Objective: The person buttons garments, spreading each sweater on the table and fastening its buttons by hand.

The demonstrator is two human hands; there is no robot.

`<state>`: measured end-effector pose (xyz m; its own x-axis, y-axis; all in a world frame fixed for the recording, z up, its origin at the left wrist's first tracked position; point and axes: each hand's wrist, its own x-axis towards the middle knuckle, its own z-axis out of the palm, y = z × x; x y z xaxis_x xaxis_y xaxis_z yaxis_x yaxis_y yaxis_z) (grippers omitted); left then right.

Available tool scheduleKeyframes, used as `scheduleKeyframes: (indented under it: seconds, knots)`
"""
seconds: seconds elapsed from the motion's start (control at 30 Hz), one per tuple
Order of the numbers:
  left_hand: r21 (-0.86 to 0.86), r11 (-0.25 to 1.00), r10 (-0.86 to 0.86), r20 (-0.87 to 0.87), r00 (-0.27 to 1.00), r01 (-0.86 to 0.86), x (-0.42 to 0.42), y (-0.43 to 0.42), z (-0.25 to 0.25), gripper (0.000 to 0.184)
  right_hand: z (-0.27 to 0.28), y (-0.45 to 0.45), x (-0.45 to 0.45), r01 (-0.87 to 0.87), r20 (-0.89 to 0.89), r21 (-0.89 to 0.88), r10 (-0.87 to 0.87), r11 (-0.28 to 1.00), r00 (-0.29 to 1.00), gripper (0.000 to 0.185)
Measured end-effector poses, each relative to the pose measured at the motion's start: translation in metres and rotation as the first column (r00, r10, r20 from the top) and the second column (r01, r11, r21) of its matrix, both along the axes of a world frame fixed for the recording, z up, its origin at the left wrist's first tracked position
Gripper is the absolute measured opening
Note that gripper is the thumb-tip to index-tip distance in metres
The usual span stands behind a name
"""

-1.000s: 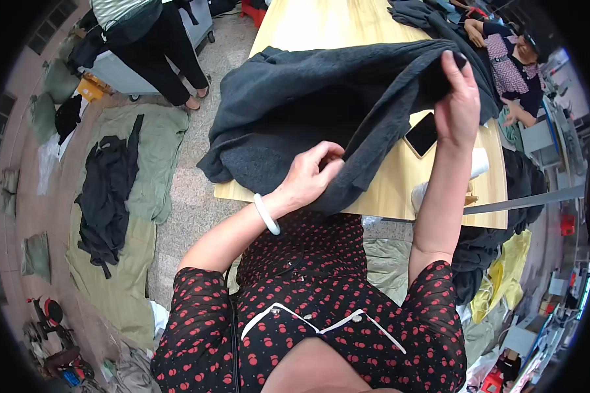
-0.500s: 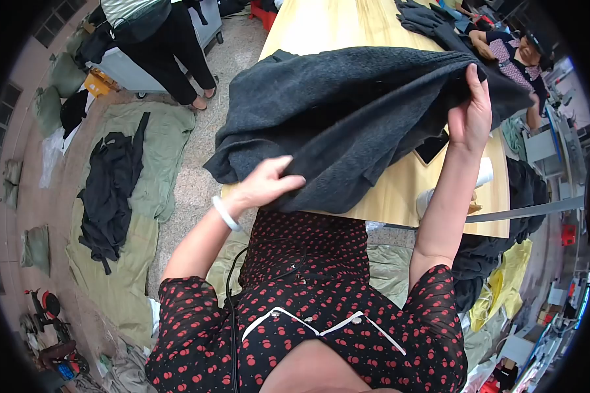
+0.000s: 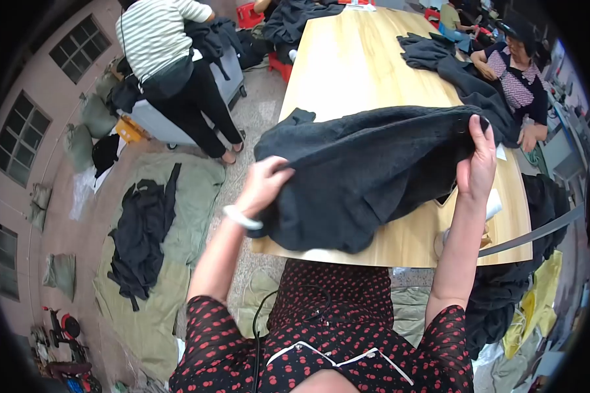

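Head view: black garment held over the near end of a wooden table

The blurred left hand has its fingers seemingly clamped on the left edge; the right hand pinches the far right corner.

The cloth is charcoal-black, plain; the dress black, dotted red — the bracelet white, the tabletop pale yellow wood grain — and a shirt striped, white and grey.

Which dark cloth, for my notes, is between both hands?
The cloth at the near table end; one garment lies on the floor sheet, another along the table's right edge.
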<state>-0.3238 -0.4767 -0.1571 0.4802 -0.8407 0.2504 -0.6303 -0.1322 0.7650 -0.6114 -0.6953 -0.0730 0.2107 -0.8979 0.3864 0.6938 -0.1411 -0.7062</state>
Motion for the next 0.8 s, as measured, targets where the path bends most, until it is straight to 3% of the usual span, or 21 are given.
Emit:
scheduleKeyframes:
  seconds: [0.07,0.13,0.2,0.23,0.27,0.3,0.33,0.37,0.4,0.43,0.47,0.53,0.57,0.6,0.67,0.73,0.8]
  knots:
    - [-0.186,0.982,-0.045,-0.139,0.989,0.019,0.014,0.018,0.041,0.015,0.008,-0.003,-0.006,0.06,0.053,0.043,-0.063,0.997,0.997,0.012]
    - [-0.229,0.969,-0.086,0.032,0.996,0.091,0.011,0.037,0.086,0.009,0.007,-0.008,-0.009,0.076,0.054,0.048,-0.079,0.996,0.995,0.013]
    - [-0.146,0.983,-0.145,-0.227,0.963,0.114,0.012,0.047,0.089,0.008,0.005,-0.001,0.001,0.181,-0.03,0.05,-0.18,0.982,0.983,0.014]
    - [-0.103,0.985,-0.164,-0.361,0.918,0.135,0.013,0.049,0.087,0.008,-0.001,0.001,0.003,0.127,-0.087,0.037,-0.124,0.991,0.989,0.015]
    - [-0.004,0.986,-0.151,-0.425,0.892,0.165,0.015,0.05,0.075,0.008,-0.007,0.008,0.008,0.167,-0.152,0.059,-0.156,0.984,0.976,0.015]
    - [0.098,0.975,-0.132,-0.453,0.882,0.197,0.02,0.048,0.053,0.009,-0.036,-0.006,0.007,0.095,-0.202,-0.035,-0.1,0.995,0.974,0.016]
    - [0.205,0.95,-0.11,-0.484,0.868,0.235,0.024,0.047,0.025,0.01,-0.067,-0.015,0.007,0.085,-0.358,-0.023,-0.088,0.996,0.93,0.015]
    - [0.299,0.929,-0.069,-0.441,0.895,0.219,0.029,0.046,-0.011,0.015,-0.093,-0.015,0.007,0.128,-0.574,-0.081,-0.151,0.989,0.805,0.021]
    - [0.355,0.914,-0.076,-0.333,0.94,0.2,0.029,0.048,-0.039,0.018,-0.123,-0.019,0.003,0.157,-0.862,-0.303,-0.34,0.94,0.375,0.025]
    - [0.403,0.898,-0.096,-0.219,0.971,0.179,0.029,0.05,-0.063,0.02,-0.169,-0.025,0.004,0.103,-0.846,-0.476,-0.487,0.873,0.219,0.028]
    - [0.444,0.882,-0.125,-0.099,0.987,0.156,0.025,0.052,-0.078,0.022,-0.196,-0.022,-0.002,-0.037,-0.847,-0.526,-0.519,0.85,0.113,0.025]
    - [0.44,0.881,-0.068,-0.241,0.968,0.172,0.014,0.05,-0.065,0.029,-0.204,-0.013,-0.009,-0.007,-0.842,-0.538,-0.538,0.843,0.045,0.027]
    - [0.438,0.874,-0.081,-0.298,0.951,0.211,0.013,0.047,-0.059,0.032,-0.201,-0.009,-0.008,0.054,-0.697,-0.713,-0.715,0.699,0.059,0.031]
    - [0.437,0.864,-0.089,-0.353,0.931,0.248,0.015,0.045,-0.056,0.034,-0.182,-0.004,-0.003,0.101,-0.655,-0.739,-0.746,0.666,0.124,0.025]
    - [0.497,0.843,-0.162,-0.131,0.978,0.206,0.014,0.034,-0.047,0.043,-0.151,0.008,0.01,0.062,-0.659,-0.702,-0.679,0.71,0.322,0.02]
    - [0.449,0.865,-0.183,-0.136,0.974,0.225,0.011,0.016,-0.049,0.045,-0.136,0.02,0.024,-0.205,-0.812,-0.529,-0.421,0.824,0.404,0.024]
    - [0.443,0.862,-0.229,-0.089,0.969,0.244,0.004,-0.009,-0.051,0.045,-0.144,0.027,0.045,-0.443,-0.858,-0.501,-0.36,0.743,0.366,0.028]
